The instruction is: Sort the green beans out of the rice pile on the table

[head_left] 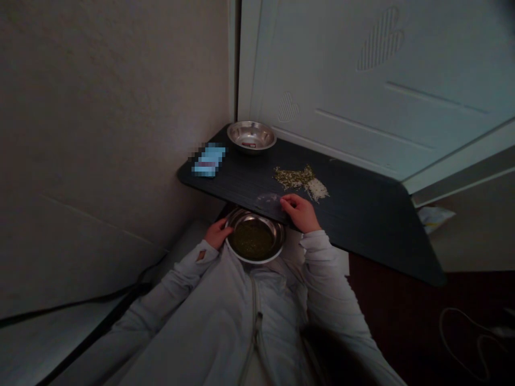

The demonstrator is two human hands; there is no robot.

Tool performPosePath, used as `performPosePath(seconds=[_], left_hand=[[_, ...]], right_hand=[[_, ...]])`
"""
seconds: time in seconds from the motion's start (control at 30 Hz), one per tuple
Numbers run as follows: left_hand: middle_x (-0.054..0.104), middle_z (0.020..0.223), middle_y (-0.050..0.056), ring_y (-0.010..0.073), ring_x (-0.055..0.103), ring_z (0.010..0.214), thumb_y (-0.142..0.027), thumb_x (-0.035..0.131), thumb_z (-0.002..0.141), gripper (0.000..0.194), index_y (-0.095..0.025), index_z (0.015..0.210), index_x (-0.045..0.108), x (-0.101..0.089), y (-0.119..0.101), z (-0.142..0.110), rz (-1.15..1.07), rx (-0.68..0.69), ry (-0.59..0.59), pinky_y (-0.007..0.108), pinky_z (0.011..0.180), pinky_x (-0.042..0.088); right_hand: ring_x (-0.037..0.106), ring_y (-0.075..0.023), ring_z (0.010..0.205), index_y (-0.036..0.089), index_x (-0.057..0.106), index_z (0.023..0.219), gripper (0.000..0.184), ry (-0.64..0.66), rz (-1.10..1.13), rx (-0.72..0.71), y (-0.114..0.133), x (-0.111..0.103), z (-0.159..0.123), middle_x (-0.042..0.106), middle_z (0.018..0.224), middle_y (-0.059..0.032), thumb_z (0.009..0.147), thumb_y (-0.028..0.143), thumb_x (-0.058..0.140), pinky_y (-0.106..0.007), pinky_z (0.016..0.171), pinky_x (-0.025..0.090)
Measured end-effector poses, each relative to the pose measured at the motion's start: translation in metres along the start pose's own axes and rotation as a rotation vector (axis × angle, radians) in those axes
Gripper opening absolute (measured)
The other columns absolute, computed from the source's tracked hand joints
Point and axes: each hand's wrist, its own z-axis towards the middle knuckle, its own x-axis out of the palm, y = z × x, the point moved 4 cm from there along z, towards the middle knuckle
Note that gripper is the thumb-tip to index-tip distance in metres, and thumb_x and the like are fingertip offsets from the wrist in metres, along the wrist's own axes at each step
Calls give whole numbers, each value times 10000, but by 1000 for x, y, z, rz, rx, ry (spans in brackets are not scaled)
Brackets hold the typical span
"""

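A steel bowl (281,236) rests at my lap, partly under the table's front edge, with a layer of small green beans or grains (252,239) in it. My left hand (218,234) is closed on this bowl's left rim, thumb over the edge. Above the table's front edge, my right hand (301,212) is closed in a pinch at the right end of a clear, roundish plastic piece (266,200); its exact kind is unclear. Just beyond that hand lie a loose patch of green grains (293,178) and a paler, whitish pile (317,189), touching each other.
The dark table (370,225) has rounded corners. At its back left stands a second steel bowl (251,137) with a small dark red item inside. A blurred bluish phone-like object (210,160) lies left. A wall and a white door (338,69) border the table.
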Motion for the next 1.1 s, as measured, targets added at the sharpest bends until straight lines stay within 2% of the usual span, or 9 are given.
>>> performPosePath(seconds=[0.8,1.03,1.1], left_hand=[[609,799,13,176,528,765,-276,465,559,379,-112,886,562,-1,-3,-1,10,-5,-6,276,695,404],[608,791,5,174,524,774,-276,471,561,362,-119,873,566,-2,-3,-2,37,-2,-6,274,708,399],[608,782,2,172,524,769,-276,472,562,353,-119,863,568,-2,-3,-2,31,1,-6,273,706,400]], right_hand=[[470,-87,515,194,574,734,259,43,-69,-72,5,2,-1,548,569,22,683,407,434,-204,507,336],[462,-93,523,187,557,722,237,55,52,-35,5,1,-1,527,562,21,673,391,445,-211,518,350],[470,-98,550,179,537,717,238,-4,137,-11,3,-2,0,526,580,16,673,391,439,-217,547,364]])
